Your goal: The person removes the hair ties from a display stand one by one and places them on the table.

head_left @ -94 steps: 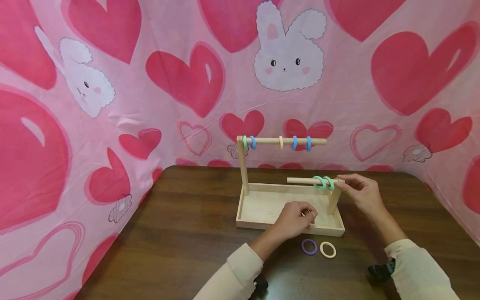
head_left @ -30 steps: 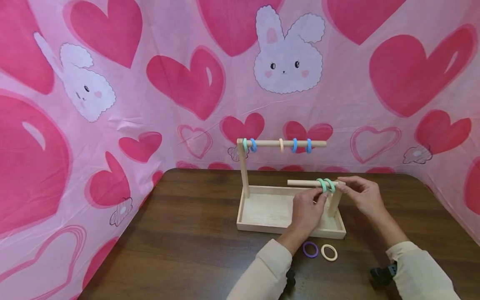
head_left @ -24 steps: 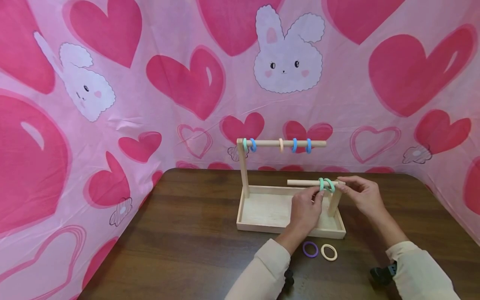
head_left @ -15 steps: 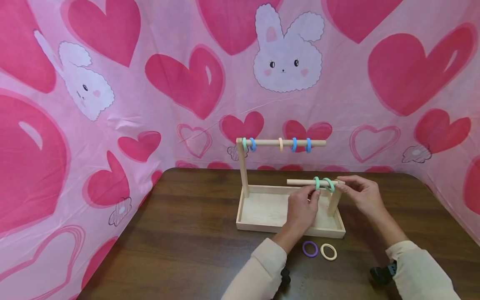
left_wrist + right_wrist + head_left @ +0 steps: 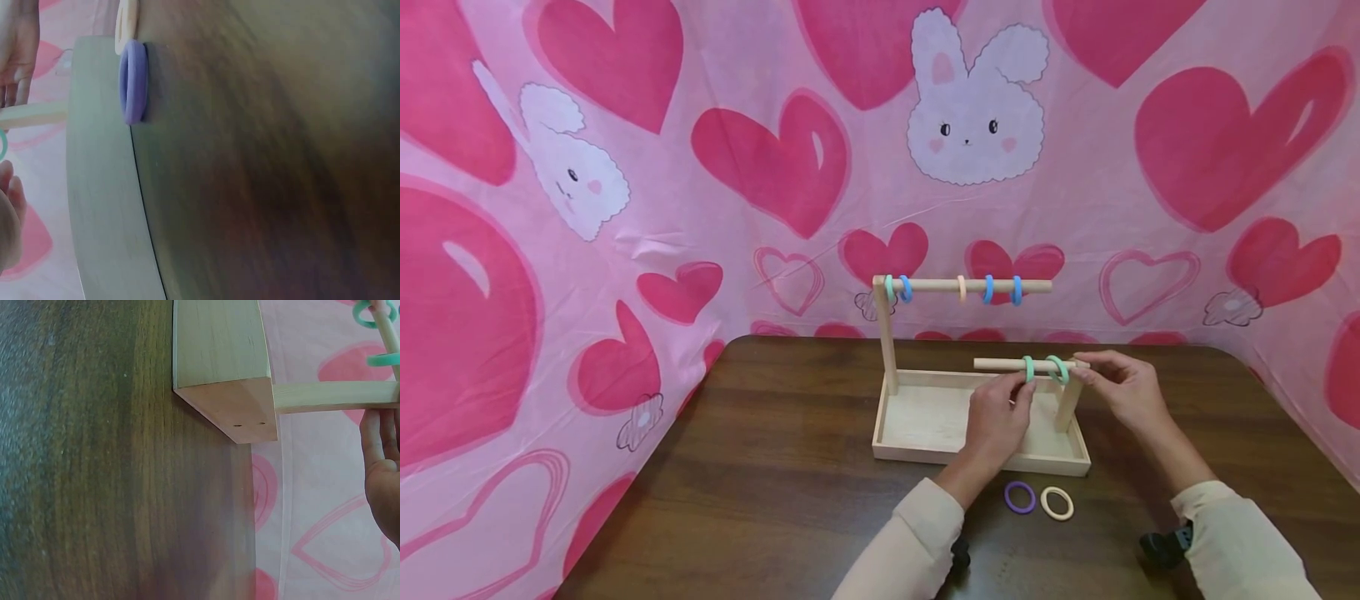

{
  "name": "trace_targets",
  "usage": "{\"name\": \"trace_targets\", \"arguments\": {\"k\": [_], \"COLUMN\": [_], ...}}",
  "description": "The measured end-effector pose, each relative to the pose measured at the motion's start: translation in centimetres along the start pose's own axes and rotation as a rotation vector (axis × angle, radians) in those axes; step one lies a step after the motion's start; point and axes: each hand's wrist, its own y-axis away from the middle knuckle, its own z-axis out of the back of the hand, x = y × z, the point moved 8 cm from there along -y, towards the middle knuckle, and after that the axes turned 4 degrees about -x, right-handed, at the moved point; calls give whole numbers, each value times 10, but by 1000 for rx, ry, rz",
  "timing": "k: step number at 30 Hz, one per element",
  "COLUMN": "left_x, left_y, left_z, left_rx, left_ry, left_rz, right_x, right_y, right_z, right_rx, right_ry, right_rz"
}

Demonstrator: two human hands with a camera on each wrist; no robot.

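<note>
In the head view my left hand (image 5: 997,417) pinches a mint-green ring (image 5: 1028,369) that hangs around the lower wooden bar. A second green ring (image 5: 1057,370) hangs nearer that bar's post. My right hand (image 5: 1122,385) grips the top of the short post (image 5: 1067,404), where the bar joins it. The right wrist view shows this post (image 5: 334,395) with the fingers of my right hand (image 5: 384,469) against it. The wooden stand has a shallow tray base (image 5: 917,454). On its higher bar (image 5: 932,285) hang one green, one peach and several blue rings.
A purple ring (image 5: 1020,497) and a cream ring (image 5: 1057,503) lie on the dark wooden table (image 5: 737,483) in front of the tray. Behind the table hangs a pink cloth (image 5: 820,50) with hearts and rabbits.
My left hand rose from above the tray to the lower bar, took hold of a green ring and slid it left, away from the other one. My right hand stayed at the post.
</note>
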Motion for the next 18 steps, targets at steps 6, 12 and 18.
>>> {"name": "trace_targets", "arguments": {"k": [6,12,18], "left_x": [3,7,11], "left_y": [0,-1,0], "left_z": [5,10,13], "left_rx": [-1,-16,-16], "left_ry": [-17,-19,-10], "left_rz": [-3,-6,-11], "right_x": [1,1,1], "right_y": [0,0,0], "right_z": [0,0,0], "right_rx": [-6,-2,-5], "right_ry": [9,17,6], "right_rz": [2,-10,-6]}}
